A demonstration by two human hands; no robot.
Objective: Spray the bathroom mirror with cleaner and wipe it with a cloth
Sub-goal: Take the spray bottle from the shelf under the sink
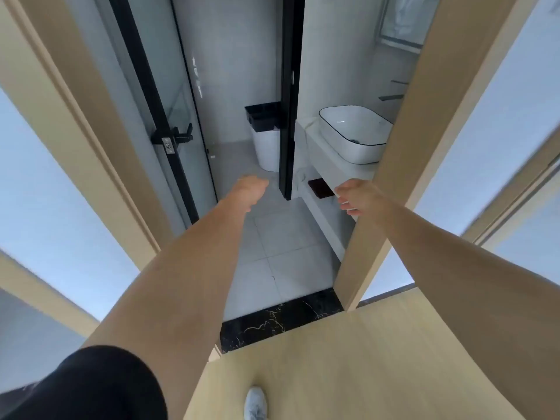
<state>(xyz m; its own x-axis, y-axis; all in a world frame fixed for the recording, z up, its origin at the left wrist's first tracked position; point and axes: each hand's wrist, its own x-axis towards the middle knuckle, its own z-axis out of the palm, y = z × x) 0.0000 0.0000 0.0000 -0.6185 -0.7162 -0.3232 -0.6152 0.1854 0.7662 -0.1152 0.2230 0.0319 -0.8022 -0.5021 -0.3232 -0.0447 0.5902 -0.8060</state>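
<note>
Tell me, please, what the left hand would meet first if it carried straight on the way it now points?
Probably the black door frame just ahead and slightly right of the left hand, or the white bin beside it. Depth is unclear in this wide-angle view, so I cannot say which comes first.

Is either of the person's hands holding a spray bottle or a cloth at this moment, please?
No, the left hand and the right hand both reach toward the bathroom doorway holding nothing.
</note>
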